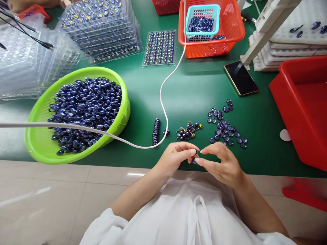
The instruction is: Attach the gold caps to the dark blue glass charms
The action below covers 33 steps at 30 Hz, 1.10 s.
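Note:
Close to the table's front edge, my left hand point(176, 156) pinches a small shiny dark-blue ring-like piece point(196, 152) between thumb and fingers. My right hand point(222, 163) is just to its right, thumb and forefinger apart and their tips close to the piece; whether they touch it I cannot tell. Beyond my hands lies a small pile of dark-blue and gold pieces point(189, 131). Loose flat dark-blue oval pieces point(226, 129) are scattered to the right of it. To the left, a row of dark-blue rings point(156, 132) is lined up in a column.
A green basket point(125, 112) of dark-blue rings stands left, with a white cable point(163, 98) crossing over it. Behind are stacked clear trays point(127, 37), a filled tray point(159, 47) and an orange basket point(212, 49). A phone point(241, 78) and red bin point(293, 112) are right.

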Tool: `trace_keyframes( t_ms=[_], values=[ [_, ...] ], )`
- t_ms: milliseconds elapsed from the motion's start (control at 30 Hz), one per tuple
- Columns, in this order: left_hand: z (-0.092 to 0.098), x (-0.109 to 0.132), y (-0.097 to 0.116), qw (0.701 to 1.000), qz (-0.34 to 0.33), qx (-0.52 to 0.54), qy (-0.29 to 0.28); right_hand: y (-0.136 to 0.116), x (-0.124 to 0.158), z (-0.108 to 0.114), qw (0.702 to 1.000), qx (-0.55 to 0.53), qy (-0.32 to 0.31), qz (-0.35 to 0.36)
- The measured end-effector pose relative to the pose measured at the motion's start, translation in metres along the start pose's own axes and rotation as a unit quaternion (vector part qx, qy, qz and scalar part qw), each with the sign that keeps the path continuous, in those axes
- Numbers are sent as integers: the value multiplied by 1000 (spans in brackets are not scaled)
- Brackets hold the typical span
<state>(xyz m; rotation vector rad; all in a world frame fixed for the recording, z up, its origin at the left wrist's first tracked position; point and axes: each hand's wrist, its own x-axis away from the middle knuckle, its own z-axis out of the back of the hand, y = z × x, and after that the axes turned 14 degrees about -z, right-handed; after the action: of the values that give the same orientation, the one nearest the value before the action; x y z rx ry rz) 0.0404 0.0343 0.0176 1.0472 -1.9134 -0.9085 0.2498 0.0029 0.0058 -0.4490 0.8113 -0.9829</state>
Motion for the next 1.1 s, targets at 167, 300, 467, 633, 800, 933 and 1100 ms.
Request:
trace_keyframes(
  t_ms=[167,300,467,633,800,933,1100],
  values=[
    [-3,2,2,998,-30,-48,17,-4,-1,-8,998,-26,44,-28],
    [-9,6,6,991,-59,-119,36,-9,-1,-12,996,-27,65,-61],
    [-10,8,4,971,-140,-192,14,-10,0,-13,994,-19,78,-73],
    [-6,8,-1,941,-221,-257,-11,-10,-1,-13,994,-7,72,-86],
    [-3,8,-4,903,-303,-302,-36,-13,-3,-13,992,4,78,-101],
    [-1,7,-5,871,-360,-330,-59,-15,-3,-14,989,-6,81,-124],
    [0,6,-6,864,-371,-333,-68,-19,-3,-16,986,3,83,-146]
  ],
)
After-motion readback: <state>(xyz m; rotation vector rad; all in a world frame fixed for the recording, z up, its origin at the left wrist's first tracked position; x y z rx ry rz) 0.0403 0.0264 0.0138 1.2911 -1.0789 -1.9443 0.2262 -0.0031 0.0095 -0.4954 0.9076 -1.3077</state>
